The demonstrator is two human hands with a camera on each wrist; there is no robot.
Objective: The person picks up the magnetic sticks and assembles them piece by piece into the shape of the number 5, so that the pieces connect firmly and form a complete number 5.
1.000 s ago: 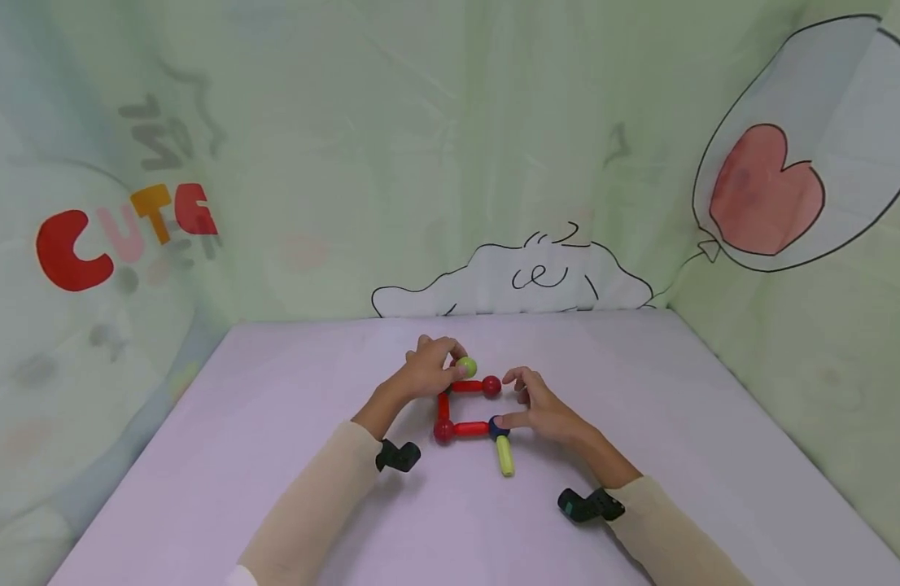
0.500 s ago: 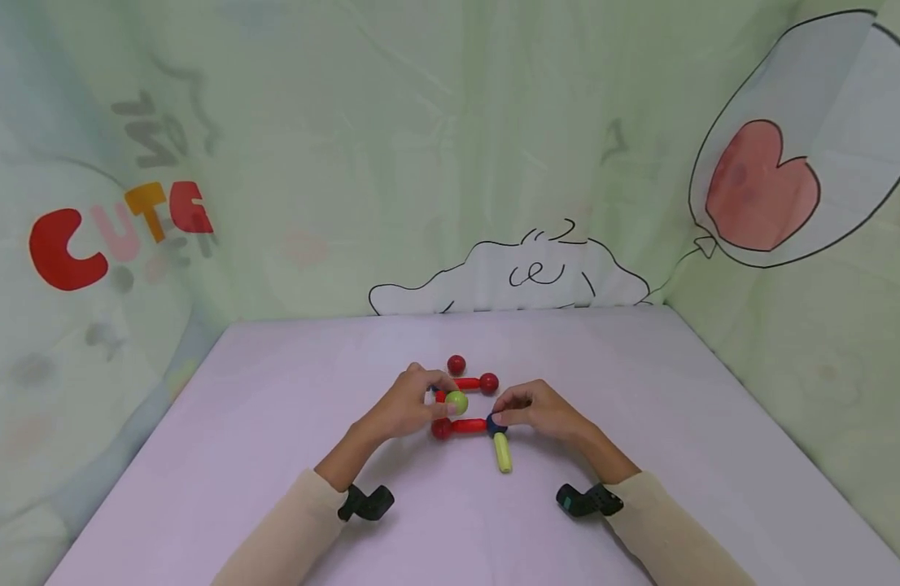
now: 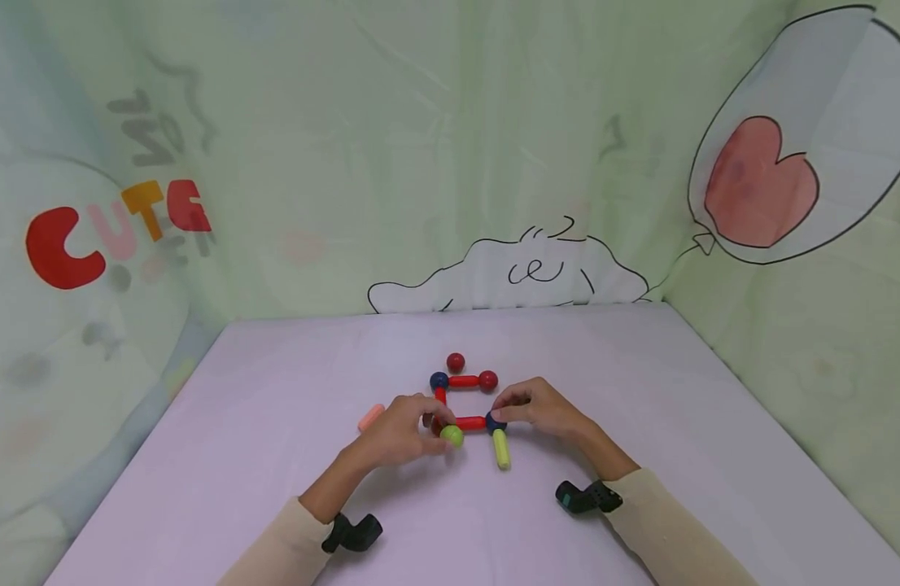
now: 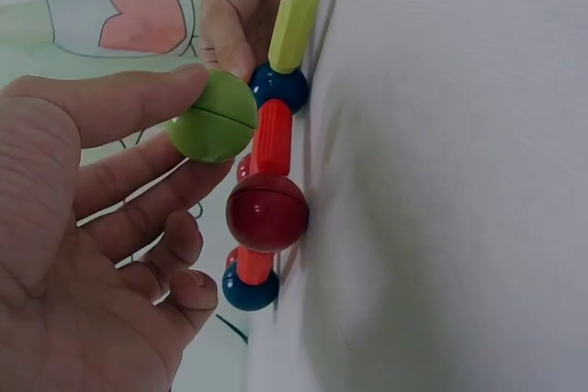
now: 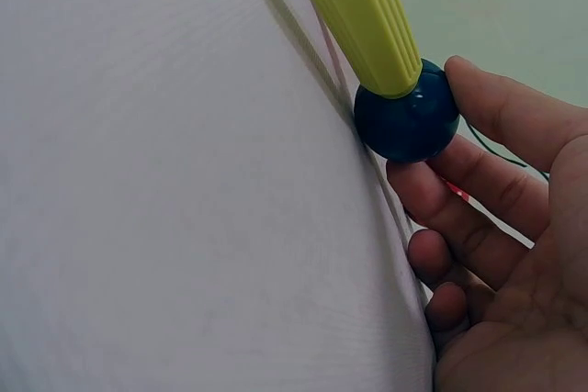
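Observation:
In the head view, my left hand (image 3: 402, 430) pinches a green ball (image 3: 452, 436) between thumb and fingers, held off the table beside a red corner ball (image 4: 266, 213). My right hand (image 3: 543, 411) grips a blue ball (image 5: 404, 121) with thumb and fingertips. From that blue ball a yellow rod (image 3: 501, 450) points toward me and a red rod (image 3: 470, 423) runs left to the red corner ball. Further back, another blue ball (image 3: 439, 381) joins a second red rod (image 3: 463, 381) ending in a red ball (image 3: 488, 381). My left hand partly covers the red corner.
A loose red ball (image 3: 456, 362) lies behind the rod-and-ball frame. To the left of it is a pink-orange rod (image 3: 371, 417), partly behind my left hand. The pale table (image 3: 274, 391) meets printed fabric walls (image 3: 311, 163) at the back and sides.
My left hand has brought the green ball from the frame's back corner toward me, uncovering the rear blue ball, loose red ball and pink-orange rod. My right fingers have closed around the blue ball.

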